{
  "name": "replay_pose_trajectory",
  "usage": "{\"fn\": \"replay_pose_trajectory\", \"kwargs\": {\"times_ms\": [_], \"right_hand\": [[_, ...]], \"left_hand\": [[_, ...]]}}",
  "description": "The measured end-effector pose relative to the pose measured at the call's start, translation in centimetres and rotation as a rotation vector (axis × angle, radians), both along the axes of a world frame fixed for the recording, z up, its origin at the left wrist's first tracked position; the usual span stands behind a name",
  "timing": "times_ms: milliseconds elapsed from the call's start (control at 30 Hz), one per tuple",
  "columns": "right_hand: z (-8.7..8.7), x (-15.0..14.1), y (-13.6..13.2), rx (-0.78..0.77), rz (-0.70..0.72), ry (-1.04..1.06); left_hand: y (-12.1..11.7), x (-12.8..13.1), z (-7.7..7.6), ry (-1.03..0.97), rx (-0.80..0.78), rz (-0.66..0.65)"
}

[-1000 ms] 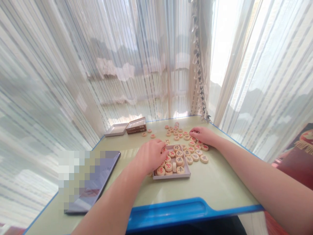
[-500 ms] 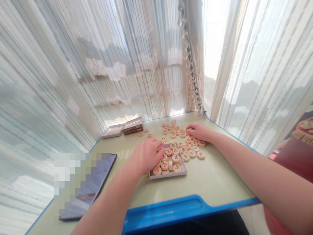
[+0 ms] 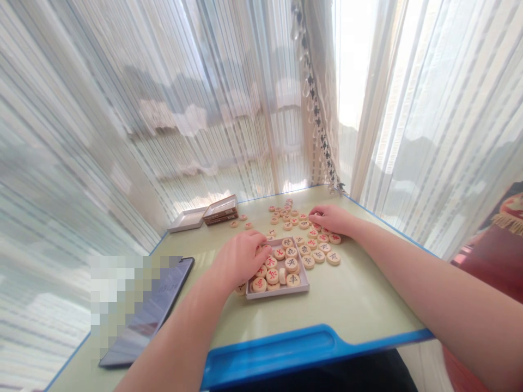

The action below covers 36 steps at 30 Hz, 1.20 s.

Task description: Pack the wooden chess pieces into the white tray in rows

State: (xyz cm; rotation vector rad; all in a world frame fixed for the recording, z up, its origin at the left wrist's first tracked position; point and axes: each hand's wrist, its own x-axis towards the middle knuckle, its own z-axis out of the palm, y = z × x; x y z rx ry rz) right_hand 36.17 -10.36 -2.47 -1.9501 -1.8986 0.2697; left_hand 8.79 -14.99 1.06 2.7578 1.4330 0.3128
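Note:
A shallow white box tray (image 3: pixel 281 294) holds round wooden Chinese chess pieces (image 3: pixel 272 275) with red and black characters, one standing on its edge. My left hand (image 3: pixel 241 258) reaches over the tray's left side. Its thumb and fingers are closed on a Chinese chess piece, mostly covered by the fingers. My right hand (image 3: pixel 333 219) rests among the loose pieces at the back right. Its fingers are curled down, and what they hold, if anything, is hidden. More loose pieces (image 3: pixel 318 256) lie right of the tray, and one is partly covered by my left wrist.
A tablet (image 3: pixel 155 316), partly pixelated, lies at the left. Open flat boxes (image 3: pixel 220 211) and a pale lid (image 3: pixel 188 219) sit at the back left. The green table (image 3: pixel 347 305) has a blue tray edge (image 3: pixel 273 351) in front. String curtains (image 3: pixel 229 109) hang behind.
My left hand has moved slightly left with the piece between its fingers, uncovering a bit more of the tray's contents. My right hand has stayed nearly still. The view has shifted slightly.

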Motion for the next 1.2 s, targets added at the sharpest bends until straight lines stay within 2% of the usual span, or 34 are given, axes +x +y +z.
{"fn": "replay_pose_trajectory", "kwargs": {"times_ms": [867, 1200], "right_hand": [[0.07, -0.02, -0.17, -0.004, 0.01, -0.009], [0.03, 0.05, 0.02, -0.012, 0.01, -0.011]], "left_hand": [[0.17, -0.18, -0.35, -0.032, 0.018, -0.035], [-0.25, 0.0, 0.06, 0.0, 0.004, -0.029]]}}
